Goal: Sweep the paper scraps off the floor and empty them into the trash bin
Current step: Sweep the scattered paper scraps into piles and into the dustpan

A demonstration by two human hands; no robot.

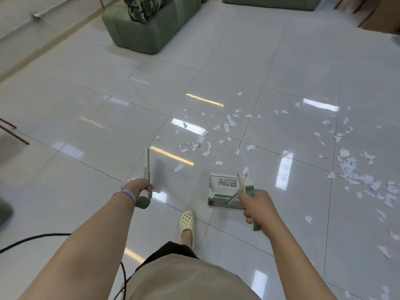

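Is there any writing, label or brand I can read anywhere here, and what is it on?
White label with a barcode on the dustpan: print too small and blurred to read.
Small green tag beside that label: marks on it, not legible.
Broom, paper scraps, green sofa: no text visible.

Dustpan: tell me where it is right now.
In the head view, the dustpan hangs right of centre, held by the right hand, just ahead of the cream clog and near the paper scraps.
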